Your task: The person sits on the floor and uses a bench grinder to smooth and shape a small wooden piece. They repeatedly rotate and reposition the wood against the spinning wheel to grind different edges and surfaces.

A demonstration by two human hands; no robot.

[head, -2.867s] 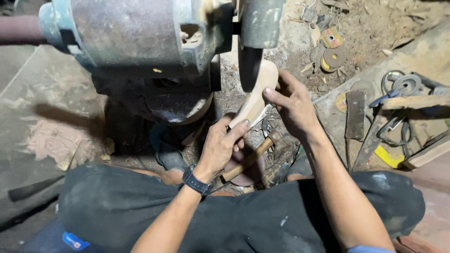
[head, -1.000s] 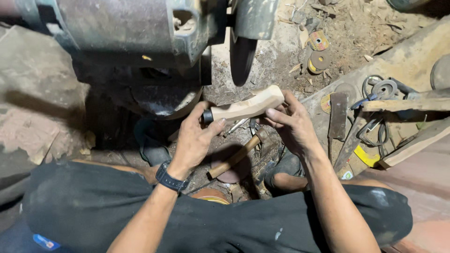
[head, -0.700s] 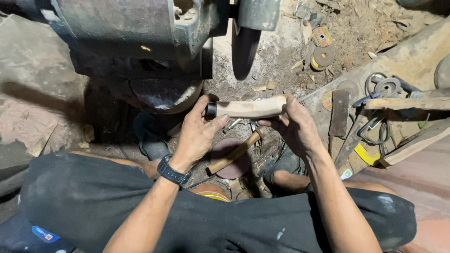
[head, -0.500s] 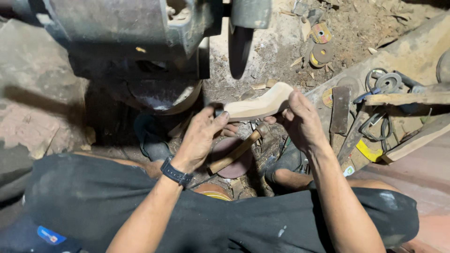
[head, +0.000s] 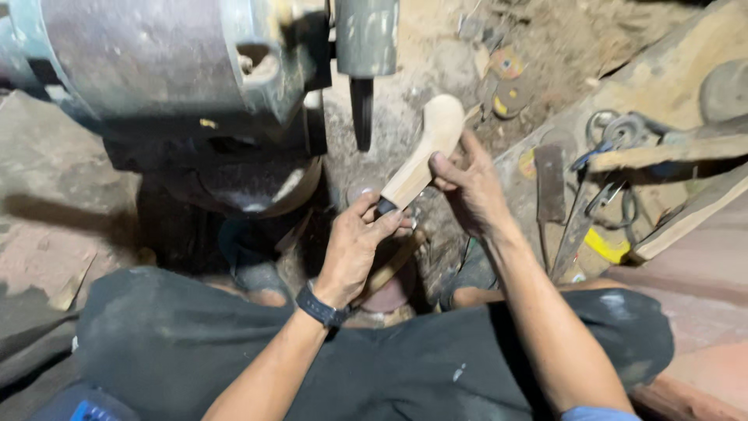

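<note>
A pale wooden handle (head: 425,152) is held in both hands in front of the seated person, above the dirt floor (head: 436,54). Its long axis runs diagonally, from the lower near end by the left hand (head: 354,249) up and away to the rounded broad end near the wheel (head: 361,113). The left hand is closed around the dark lower tip of the handle, fingers wrapped, a black watch (head: 321,308) on the wrist. The right hand (head: 471,187) is closed on the handle's middle, thumb and fingertips pressed on its right side. The broad end lies just right of the dark narrow wheel, which hangs edge-on under a grey guard (head: 366,35); a small gap is seen between wood and wheel, so they are near but apart. The wheel lies up and to the left of the right hand, and the right hand is the nearer of the two to it. The motor housing (head: 156,70) is at upper left. A second wooden stick (head: 393,265) lies on the floor below the left hand. Metal tools (head: 580,210) and rings (head: 615,129) lie well apart at right, beside wood planks (head: 686,218). Black trousers (head: 195,351) fill the lower frame.
</note>
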